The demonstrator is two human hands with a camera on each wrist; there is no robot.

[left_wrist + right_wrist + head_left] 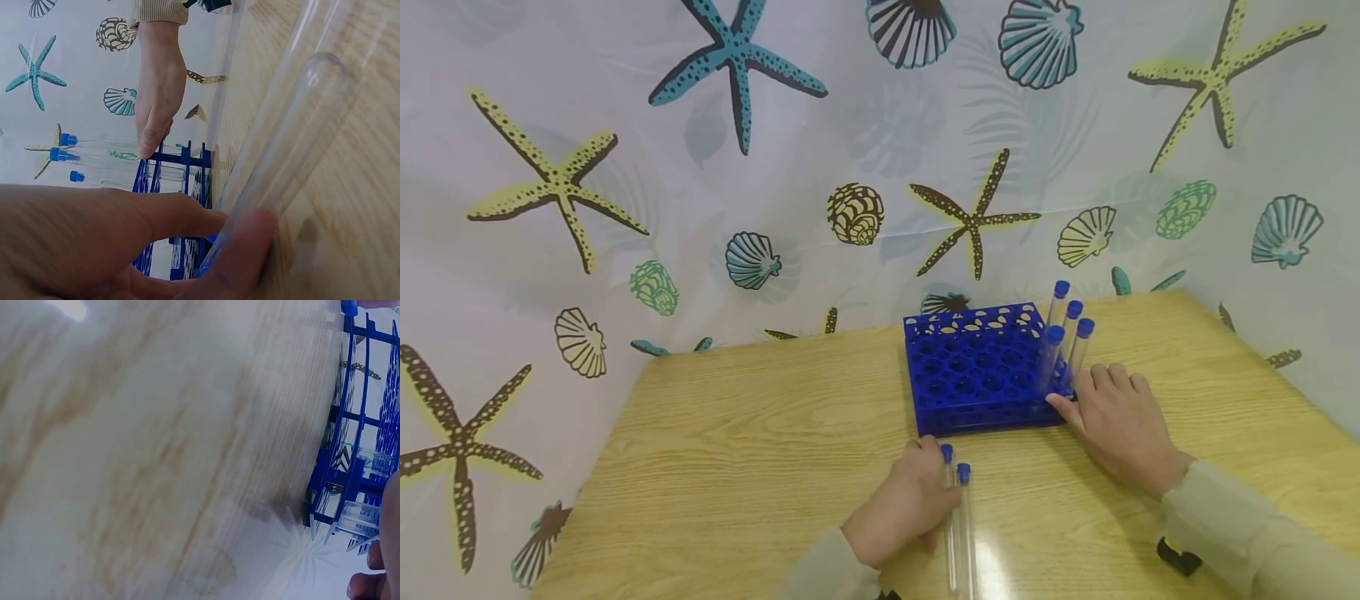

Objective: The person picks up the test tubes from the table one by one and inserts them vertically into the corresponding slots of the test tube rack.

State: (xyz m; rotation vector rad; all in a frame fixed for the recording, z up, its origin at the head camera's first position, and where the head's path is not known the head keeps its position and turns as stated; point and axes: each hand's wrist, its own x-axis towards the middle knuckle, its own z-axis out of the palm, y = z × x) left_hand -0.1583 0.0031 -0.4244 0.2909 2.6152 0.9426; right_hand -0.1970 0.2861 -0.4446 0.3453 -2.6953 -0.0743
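Note:
A blue test tube rack [985, 408] stands toward the back of the table, with several blue-capped test tubes [1051, 358] upright at its right end. My right hand [1123, 425] holds that right end, its thumb along the front edge and the other fingers over the side. In front of the rack, two clear test tubes [967, 533] with blue caps lie side by side on the table. My left hand [906, 500] pinches the left one between thumb and fingers near its cap, as the left wrist view shows close up on the clear tube [275, 150].
The light wood table [737, 433] reaches back to a pale cloth [820, 125] printed with starfish and shells. Many round holes fill the rack's top. The right wrist view shows mostly tabletop [156, 456], with the rack's end [350, 425] at its right.

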